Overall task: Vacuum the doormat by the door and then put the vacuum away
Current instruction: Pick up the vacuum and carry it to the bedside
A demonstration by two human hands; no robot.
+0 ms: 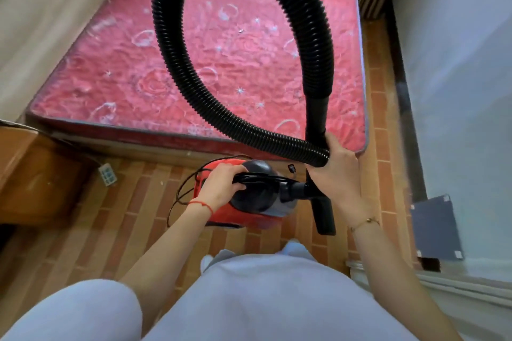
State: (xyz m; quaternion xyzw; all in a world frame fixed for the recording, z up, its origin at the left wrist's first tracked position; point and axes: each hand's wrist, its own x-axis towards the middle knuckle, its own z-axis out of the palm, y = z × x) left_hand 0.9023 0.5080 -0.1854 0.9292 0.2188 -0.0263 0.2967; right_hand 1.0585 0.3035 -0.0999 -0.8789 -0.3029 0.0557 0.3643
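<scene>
The vacuum (249,194), a small red canister with a dark rounded top, was over the brick-patterned floor (116,219) just in front of the near edge of the pink mattress (133,69); whether it rested on the floor or was lifted clear could not be told. The left hand (221,185) was curled over its top, fingers wrapped round the black carrying handle and the bundled power cord (180,194), part of which looped loose off the canister's left side. The right hand (338,171) was clenched around the black ribbed hose (177,63) and the rigid black tube (318,116) together, just beside the canister's front outlet. From that grip the hose rose in a tall arch over the mattress and came back down into the tube. Below the hand, a black nozzle piece (325,216) hung down towards the floor, to the right of the canister.

Open floor ran between the mattress's right edge and the pale wall (457,77), a narrow strip bounded by a dark skirting. A dark blue flat panel (435,230) leaned against that wall near the right wrist. To the left, a wooden cabinet (36,174) stood at the mattress's near left corner, with a white power strip (108,173) on the floor beside it. No brand or writing could be read on the vacuum.
</scene>
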